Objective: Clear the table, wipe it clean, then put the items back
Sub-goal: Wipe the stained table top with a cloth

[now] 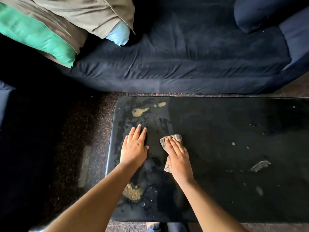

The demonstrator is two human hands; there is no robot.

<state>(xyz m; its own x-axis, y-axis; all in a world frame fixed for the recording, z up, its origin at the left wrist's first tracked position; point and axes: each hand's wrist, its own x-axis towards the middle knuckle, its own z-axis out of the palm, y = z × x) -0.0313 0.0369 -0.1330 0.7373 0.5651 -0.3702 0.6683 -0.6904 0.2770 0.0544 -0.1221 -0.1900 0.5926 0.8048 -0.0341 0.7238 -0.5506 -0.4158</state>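
Both forearms reach up from bottom of frame over dark table (234,131). Left hand (134,148) flat, palm down on wet left part of tabletop, fingers straight and slightly spread. Right hand (178,156) just right of it, centre of frame, fingers straight and together, pressing crumpled grey cloth (172,139) against tabletop. Pale smears upper left and lower left of table.

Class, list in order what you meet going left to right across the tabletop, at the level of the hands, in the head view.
Left rim of the table → left hand → cloth under the right hand → small pale spot → grey smear.
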